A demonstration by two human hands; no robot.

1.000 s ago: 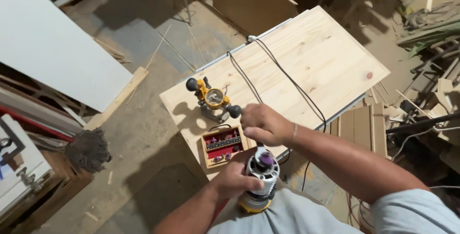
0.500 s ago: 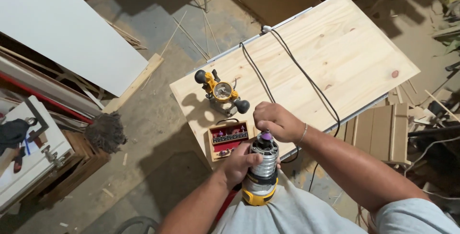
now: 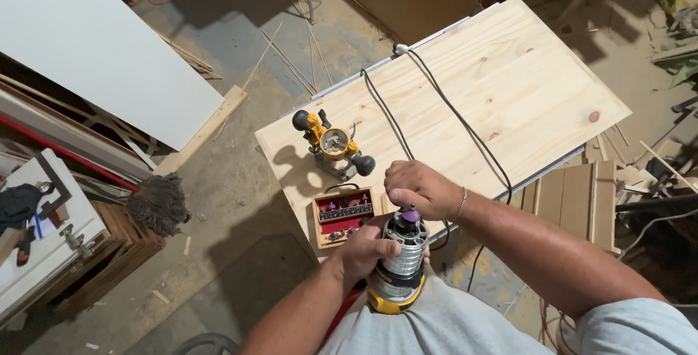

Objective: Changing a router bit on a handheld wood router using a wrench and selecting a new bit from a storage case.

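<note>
Operator, head view: two bare forearms, light grey shirt.
Left hand (image 3: 367, 247) and right hand (image 3: 418, 188) ungloved, no rings made out. Right wrist carries a thin silver-coloured chain bracelet (image 3: 462, 204). Short grey sleeve (image 3: 640, 326) ends above right elbow; same plain grey fabric covers the torso at lower frame edge.

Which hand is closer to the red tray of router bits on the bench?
Left. The left hand grips the router motor right beside the red bit tray, nearly touching it. The right hand sits above the motor's collet end, further to the tray's right.
</note>
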